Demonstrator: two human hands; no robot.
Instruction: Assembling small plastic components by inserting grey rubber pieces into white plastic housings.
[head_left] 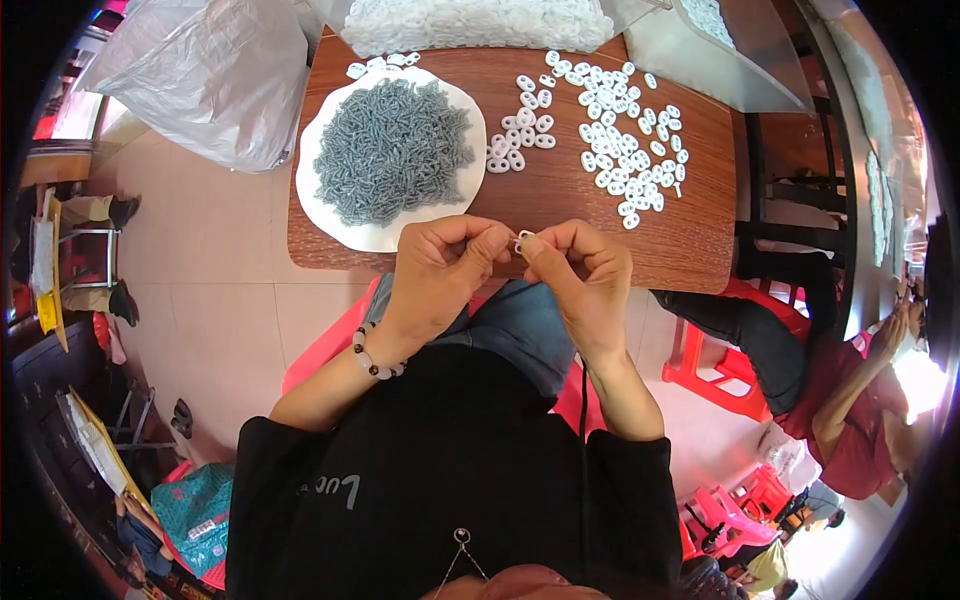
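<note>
In front of my chest, at the table's near edge, my two hands meet fingertip to fingertip. My right hand (585, 280) pinches a small white two-holed plastic piece (523, 239) between thumb and forefinger. The thumb and forefinger of my left hand (435, 275) are pressed together against its left side, closed on something too small and covered to make out. Just beyond my left hand, a heap of small slim grey pieces (392, 150) fills a white scalloped plate (312, 190). Loose white two-holed pieces (620, 165) lie scattered beyond my right hand.
A smaller group of white pieces (515, 140) lies right of the plate on the brown wooden table (560, 200). A clear bin of white pieces (480, 25) stands at the far edge. A large whitish plastic bag (215, 80) is at left. Someone in dark red (850, 430) sits at right.
</note>
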